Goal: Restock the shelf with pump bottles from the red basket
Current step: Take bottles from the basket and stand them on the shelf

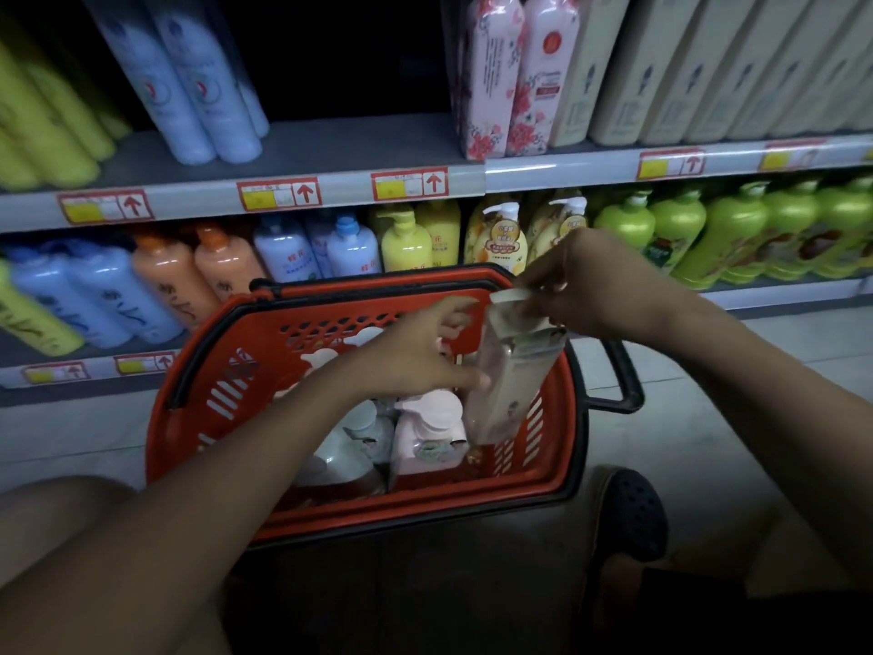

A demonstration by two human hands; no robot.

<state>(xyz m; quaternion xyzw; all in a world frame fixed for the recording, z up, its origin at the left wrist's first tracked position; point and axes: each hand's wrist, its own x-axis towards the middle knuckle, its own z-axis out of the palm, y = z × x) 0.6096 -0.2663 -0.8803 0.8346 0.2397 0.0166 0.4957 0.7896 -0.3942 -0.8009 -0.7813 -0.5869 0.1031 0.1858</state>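
Right grip (574, 286) pinching one pale bottle (508, 385) by its top, left grip (415, 356) against its side, above one red basket (198, 418).

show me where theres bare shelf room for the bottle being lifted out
Bare patch on the upper shelf, between the pale blue bottles and the pink floral bottles. The lower shelf is packed, and the red basket is crowded.

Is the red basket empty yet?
No. Several pump bottles remain inside the red basket; both hands hold one pale bottle at its right side.
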